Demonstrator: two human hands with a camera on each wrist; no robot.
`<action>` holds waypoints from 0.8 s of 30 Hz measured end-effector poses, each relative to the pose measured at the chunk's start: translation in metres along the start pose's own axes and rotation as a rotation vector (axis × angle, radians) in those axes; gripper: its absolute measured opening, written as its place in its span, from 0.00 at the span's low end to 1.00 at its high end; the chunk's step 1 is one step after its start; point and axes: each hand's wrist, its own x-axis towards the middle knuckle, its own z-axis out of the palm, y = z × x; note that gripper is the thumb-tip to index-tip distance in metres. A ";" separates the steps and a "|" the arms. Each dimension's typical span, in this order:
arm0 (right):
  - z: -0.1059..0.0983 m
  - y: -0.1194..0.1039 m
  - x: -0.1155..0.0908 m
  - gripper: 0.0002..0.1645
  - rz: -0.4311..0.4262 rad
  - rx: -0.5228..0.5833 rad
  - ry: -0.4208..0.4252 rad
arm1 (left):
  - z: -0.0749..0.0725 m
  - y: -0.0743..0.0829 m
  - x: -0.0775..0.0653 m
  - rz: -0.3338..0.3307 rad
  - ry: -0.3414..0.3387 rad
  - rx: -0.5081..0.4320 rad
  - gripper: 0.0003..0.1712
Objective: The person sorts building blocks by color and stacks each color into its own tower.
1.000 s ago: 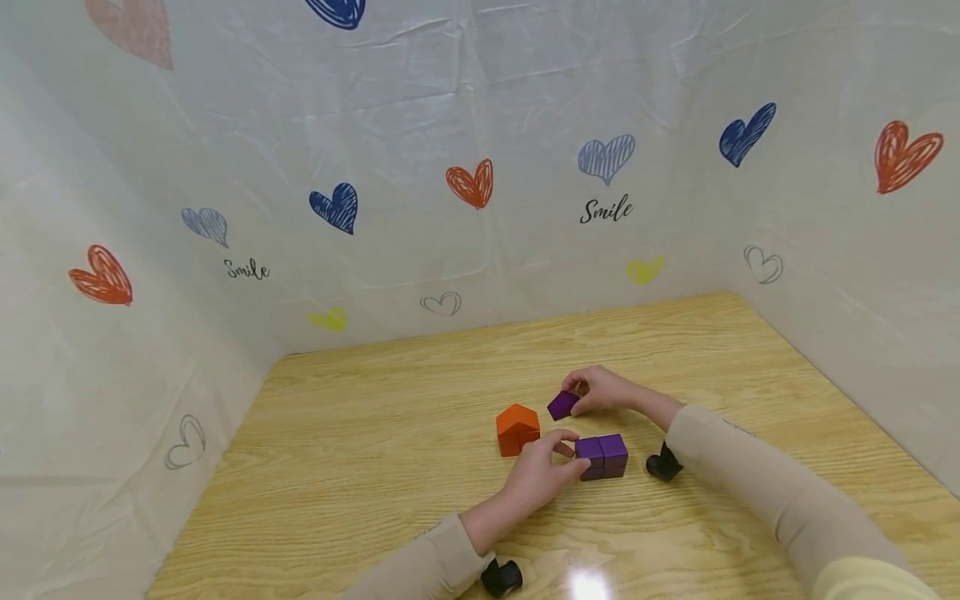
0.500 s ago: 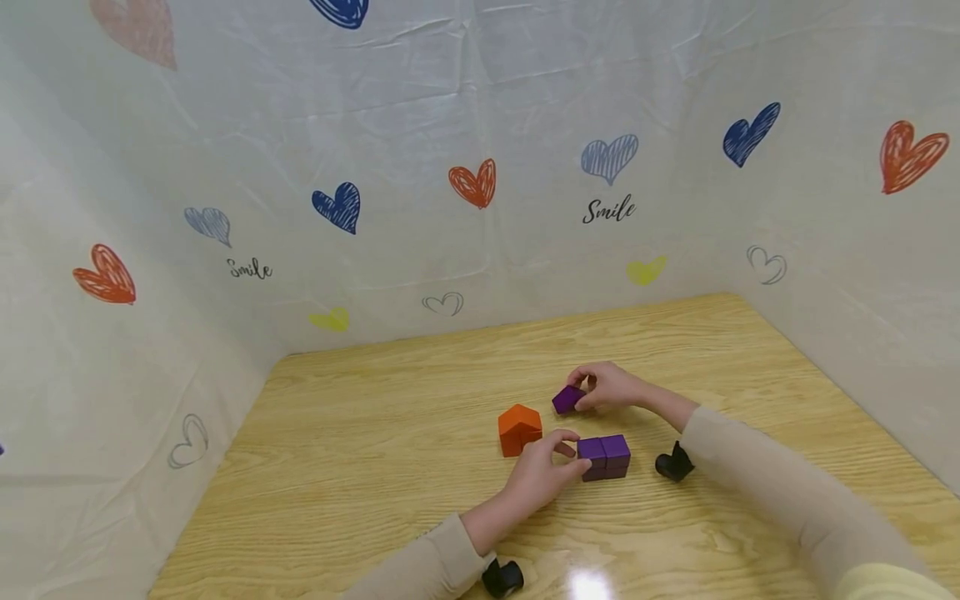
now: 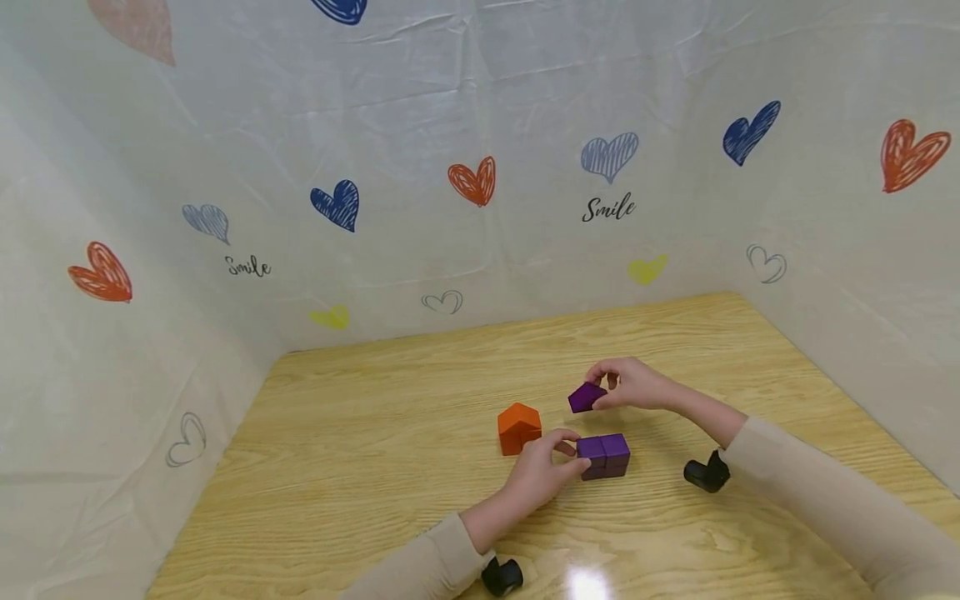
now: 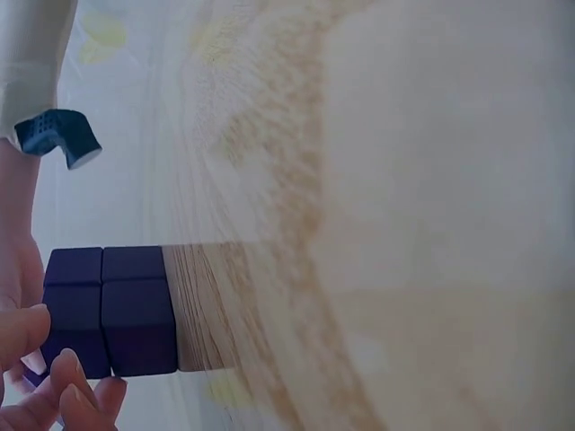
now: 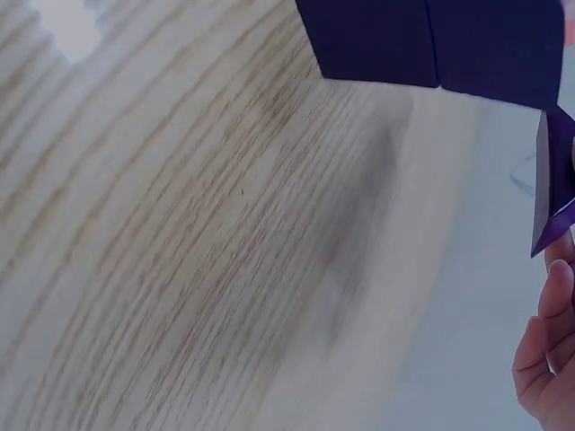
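Note:
My left hand (image 3: 538,473) pinches the left end of a purple cube block (image 3: 603,457) resting on the table, seams dividing it into smaller cubes. In the left wrist view, thumb and fingertips lie around the end of this block (image 4: 112,328). Beyond it, my right hand (image 3: 632,385) pinches a smaller purple block (image 3: 585,398) with a five-sided face between thumb and fingers. The right wrist view catches that angular block (image 5: 546,184) at its right edge, near the cube block (image 5: 440,40). An orange house-shaped block (image 3: 519,429) stands just left of both, behind my left hand.
The pale wood table (image 3: 360,442) is bordered by a white curtain (image 3: 397,242) printed with hearts, at the back and sides. Black wrist cameras hang under each sleeve, the right one (image 3: 707,472) and the left one (image 3: 502,577) both low over the table.
My right hand has drawn the five-sided purple block rightward, away from the orange block, and its forearm shifted right. The left hand, cube block and orange block have stayed in place.

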 end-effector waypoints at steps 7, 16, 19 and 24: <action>-0.001 -0.013 -0.018 0.18 -0.013 0.004 0.014 | 0.000 -0.001 0.000 0.015 0.000 0.013 0.20; 0.007 -0.025 -0.036 0.18 -0.014 -0.009 0.029 | 0.000 0.000 -0.001 0.018 0.006 0.020 0.20; 0.010 -0.028 -0.041 0.17 -0.020 -0.013 0.030 | -0.001 0.001 -0.001 0.022 0.007 0.020 0.20; 0.015 -0.030 -0.048 0.17 -0.019 -0.025 0.039 | -0.001 0.001 -0.002 0.029 0.006 0.025 0.20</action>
